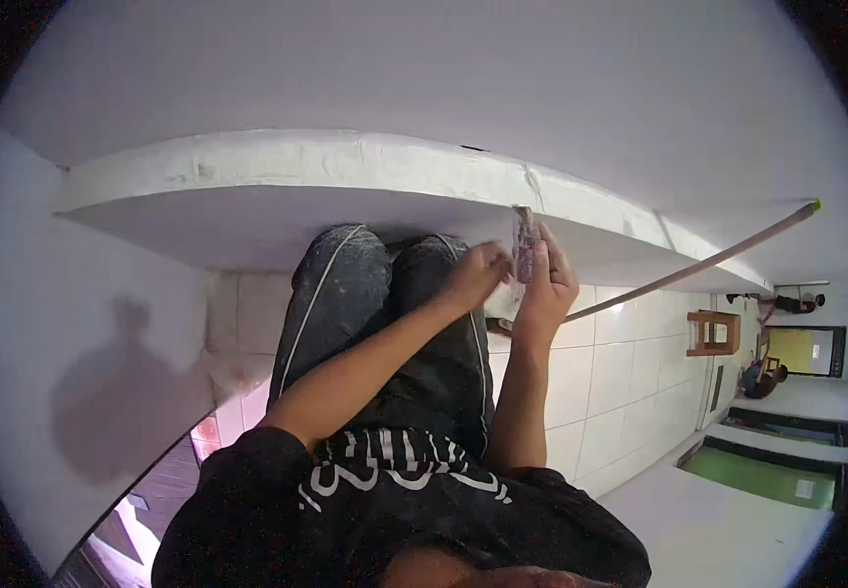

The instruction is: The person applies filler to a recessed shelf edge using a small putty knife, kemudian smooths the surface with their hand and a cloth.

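My right hand (pixel 551 284) is closed around a short, narrow bar (pixel 525 240), dark and speckled, with what looks like clear plastic round it. The bar points up toward the ledge, its tip just below the ledge's front edge. Close beside it on the left is my left hand (pixel 480 277), its fingers curled together and slightly blurred. Whether they pinch the plastic or something small cannot be made out. Both hands are in front of my bent knees, which are in dusty dark trousers (pixel 340 284).
A pale, smeared ledge (pixel 277 159) curves along the wall ahead. On the right a long pole (pixel 698 267) slants up across it from the tiled floor (pixel 600 377). Farther right stand a wooden stool (pixel 715 333) and two people (pixel 763 379). Past them are a yellow door (pixel 801 351) and a green door (pixel 767 475).
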`<action>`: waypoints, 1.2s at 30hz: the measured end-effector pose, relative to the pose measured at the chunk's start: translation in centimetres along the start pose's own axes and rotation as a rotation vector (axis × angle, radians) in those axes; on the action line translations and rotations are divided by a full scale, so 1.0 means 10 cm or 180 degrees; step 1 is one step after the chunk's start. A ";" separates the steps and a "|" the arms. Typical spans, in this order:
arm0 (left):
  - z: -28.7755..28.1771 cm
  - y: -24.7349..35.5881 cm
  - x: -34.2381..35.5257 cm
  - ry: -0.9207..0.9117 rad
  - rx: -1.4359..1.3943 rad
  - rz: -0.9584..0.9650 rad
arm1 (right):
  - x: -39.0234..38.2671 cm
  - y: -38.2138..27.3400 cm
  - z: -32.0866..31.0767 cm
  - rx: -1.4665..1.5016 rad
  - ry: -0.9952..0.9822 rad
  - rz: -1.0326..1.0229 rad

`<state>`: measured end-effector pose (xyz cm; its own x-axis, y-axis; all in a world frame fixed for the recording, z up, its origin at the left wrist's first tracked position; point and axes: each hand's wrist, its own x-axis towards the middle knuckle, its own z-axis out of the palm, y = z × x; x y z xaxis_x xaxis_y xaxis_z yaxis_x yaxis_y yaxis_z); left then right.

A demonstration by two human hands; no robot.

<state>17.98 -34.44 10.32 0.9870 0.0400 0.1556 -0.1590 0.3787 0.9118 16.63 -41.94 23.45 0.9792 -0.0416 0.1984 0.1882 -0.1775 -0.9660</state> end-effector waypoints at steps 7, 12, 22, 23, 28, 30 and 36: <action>-0.05 0.75 -0.04 0.0424 -0.0561 -0.0555 | -0.01 0.03 0.06 0.0880 0.0003 0.0458; -0.09 0.88 -0.10 0.0412 -0.0226 -0.0504 | -0.05 -0.04 0.05 0.0512 -0.0023 0.0382; -0.13 1.00 -0.09 0.0084 -0.0495 -0.0556 | -0.13 -0.17 0.13 0.0362 0.0037 0.0333; -0.14 1.00 -0.09 0.0086 -0.0492 -0.0553 | -0.14 -0.16 0.14 0.0261 0.0046 0.0341; -0.21 0.96 -0.07 0.0116 -0.1110 -0.0809 | -0.12 -0.10 0.15 0.0449 -0.0038 0.0138; -0.24 0.91 -0.05 0.0029 -0.1179 -0.0843 | -0.11 -0.13 0.14 0.0593 -0.0061 0.0121; -0.23 1.01 -0.08 -0.0121 -0.1477 -0.0905 | -0.10 -0.11 0.13 0.0816 0.0053 0.0408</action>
<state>15.65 -28.50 18.49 0.9868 -0.1537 -0.0513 0.1492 0.7383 0.6578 15.52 -40.47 24.06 0.9953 -0.0640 0.0726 0.0779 0.0847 -0.9934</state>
